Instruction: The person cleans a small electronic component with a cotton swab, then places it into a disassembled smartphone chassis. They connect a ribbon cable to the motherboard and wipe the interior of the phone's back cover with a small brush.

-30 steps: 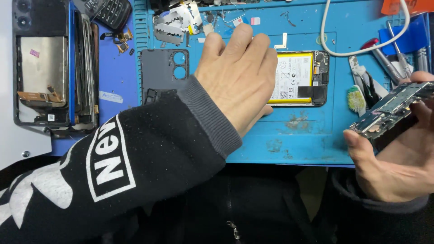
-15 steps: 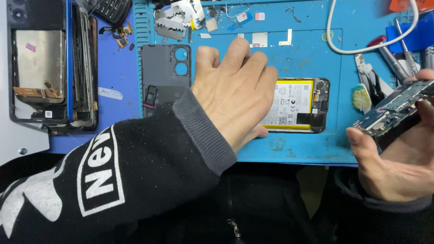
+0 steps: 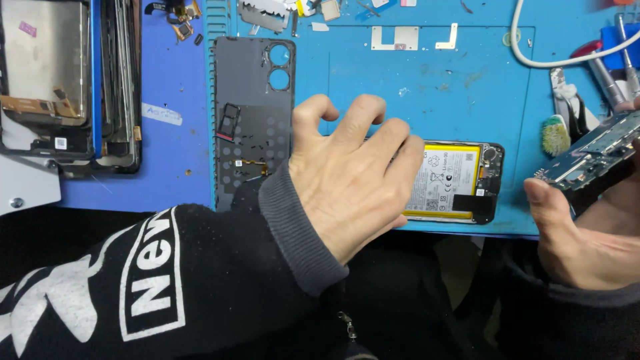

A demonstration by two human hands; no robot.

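An opened phone (image 3: 453, 181), yellow battery exposed, lies at three o'clock of the left hand (image 3: 350, 177), whose curled, spread fingers rest on it; the right hand (image 3: 587, 233) pinches a circuit board (image 3: 590, 152).

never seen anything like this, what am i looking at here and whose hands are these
This is one picture from a camera worn on a person's head, looking down at their own two bare hands over a workbench. There is no machine here. The surface is a blue work mat. The left hand, coming out of a black sleeve, rests with fingers spread over an opened phone body whose yellow-edged battery shows. Beside it lies a dark grey phone back cover with two round camera holes. The right hand holds a long circuit board up off the mat. At far left sit a screen frame and a stack of thin panels. Small metal parts, a white cable and a few tools lie along the top and right edges.
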